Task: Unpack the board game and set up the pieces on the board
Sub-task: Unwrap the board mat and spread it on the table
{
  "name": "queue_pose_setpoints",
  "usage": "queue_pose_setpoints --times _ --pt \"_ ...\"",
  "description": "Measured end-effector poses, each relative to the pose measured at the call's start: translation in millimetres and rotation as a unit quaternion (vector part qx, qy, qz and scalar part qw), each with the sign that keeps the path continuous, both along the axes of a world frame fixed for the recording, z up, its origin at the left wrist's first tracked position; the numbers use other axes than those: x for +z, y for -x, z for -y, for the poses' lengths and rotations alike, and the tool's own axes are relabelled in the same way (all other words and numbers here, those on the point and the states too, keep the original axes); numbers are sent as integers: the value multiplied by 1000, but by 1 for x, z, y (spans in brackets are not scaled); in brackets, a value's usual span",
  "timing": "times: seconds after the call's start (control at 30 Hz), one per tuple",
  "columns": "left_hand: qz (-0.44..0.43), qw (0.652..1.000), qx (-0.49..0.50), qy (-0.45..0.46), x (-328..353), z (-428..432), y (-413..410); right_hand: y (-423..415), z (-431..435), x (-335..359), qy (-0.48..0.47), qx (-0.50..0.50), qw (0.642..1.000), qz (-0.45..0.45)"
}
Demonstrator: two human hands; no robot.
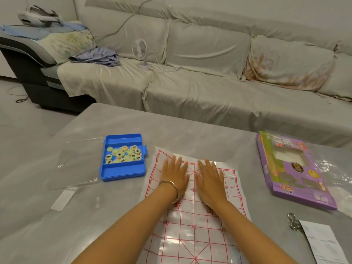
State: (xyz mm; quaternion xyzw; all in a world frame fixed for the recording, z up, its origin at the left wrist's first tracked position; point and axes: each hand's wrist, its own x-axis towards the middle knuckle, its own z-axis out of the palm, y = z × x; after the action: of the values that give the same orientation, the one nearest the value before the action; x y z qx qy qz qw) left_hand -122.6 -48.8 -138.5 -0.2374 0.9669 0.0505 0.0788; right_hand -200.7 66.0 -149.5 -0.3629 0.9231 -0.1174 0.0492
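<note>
A thin plastic game board (192, 231) with a red grid lies flat on the grey table in front of me. My left hand (175, 173) and my right hand (210, 178) press on its far half side by side, palms down, fingers straight. A silver bangle sits on my left wrist. To the left of the board stands an open blue tray (122, 170) holding several pale round pieces (123, 154) marked in red and black. Its clear lid (74, 162) lies further left on the table.
The purple game box (293, 172) lies at the right with a crumpled clear wrapper (335, 174) beside it. A receipt (323, 242) and metal keys (294, 223) sit at the near right. A grey-covered sofa (190, 82) with a small white fan (142, 52) runs behind the table.
</note>
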Motion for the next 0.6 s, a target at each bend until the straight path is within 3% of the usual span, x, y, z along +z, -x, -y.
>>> queue_pose_setpoints --times 0.4,0.6 --pt "-31 999 15 -26 -23 -8 35 97 -81 -10 -60 -16 998 -10" --pt "-136 987 38 -69 13 -24 18 46 -65 16 85 -36 996 17"
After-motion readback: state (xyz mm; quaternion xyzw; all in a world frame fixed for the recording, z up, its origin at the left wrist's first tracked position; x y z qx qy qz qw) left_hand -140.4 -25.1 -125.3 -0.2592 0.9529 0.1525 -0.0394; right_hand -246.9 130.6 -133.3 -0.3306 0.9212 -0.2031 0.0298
